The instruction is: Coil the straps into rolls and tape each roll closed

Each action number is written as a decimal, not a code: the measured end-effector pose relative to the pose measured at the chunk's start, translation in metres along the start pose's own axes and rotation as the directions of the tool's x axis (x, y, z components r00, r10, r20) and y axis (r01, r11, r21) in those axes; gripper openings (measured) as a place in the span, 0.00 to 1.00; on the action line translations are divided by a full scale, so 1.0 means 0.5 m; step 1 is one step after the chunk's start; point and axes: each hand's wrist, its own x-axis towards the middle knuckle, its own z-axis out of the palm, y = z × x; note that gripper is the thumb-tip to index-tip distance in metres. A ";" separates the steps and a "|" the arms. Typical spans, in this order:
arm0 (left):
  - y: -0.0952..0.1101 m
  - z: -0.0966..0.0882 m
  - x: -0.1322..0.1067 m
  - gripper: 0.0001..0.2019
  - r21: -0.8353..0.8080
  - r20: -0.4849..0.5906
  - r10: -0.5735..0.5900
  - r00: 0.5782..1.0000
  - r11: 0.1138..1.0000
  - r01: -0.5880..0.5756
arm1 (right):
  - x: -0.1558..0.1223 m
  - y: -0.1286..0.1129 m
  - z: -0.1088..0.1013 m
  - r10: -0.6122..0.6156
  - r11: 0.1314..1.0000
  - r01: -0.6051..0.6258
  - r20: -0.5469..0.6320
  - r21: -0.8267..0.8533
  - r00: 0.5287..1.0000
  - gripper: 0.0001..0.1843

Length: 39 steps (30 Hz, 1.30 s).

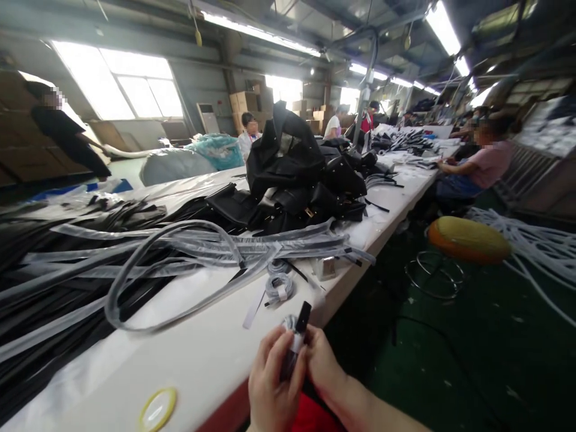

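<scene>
Coil sits snug in the left hand, fingers wrapped around it, black tip poking above, right hand alongside, can't tell its grip.

A long white-topped bench is carrying a tall heap of black leather-like pieces — before it, long grey plastic-wrapped strips are sprawling. A small grey white-banded coil is resting nearby; a thin yellow ring is lying near the front edge.
</scene>
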 end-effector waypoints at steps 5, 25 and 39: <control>0.000 -0.001 0.002 0.12 -0.097 0.014 -0.091 0.996 0.991 0.092 | -0.038 -0.045 -0.001 0.076 0.983 -0.099 0.150 0.154 0.986 0.18; -0.298 -0.189 0.200 0.19 0.760 0.291 -0.547 0.785 0.631 0.158 | 0.305 -0.008 -0.164 -0.114 -0.417 0.239 0.311 -0.877 0.943 0.15; -0.081 -0.189 0.328 0.15 0.594 0.656 -0.315 0.686 0.775 -0.213 | 0.219 -0.122 0.081 -0.346 -0.228 0.640 0.675 -0.734 0.651 0.37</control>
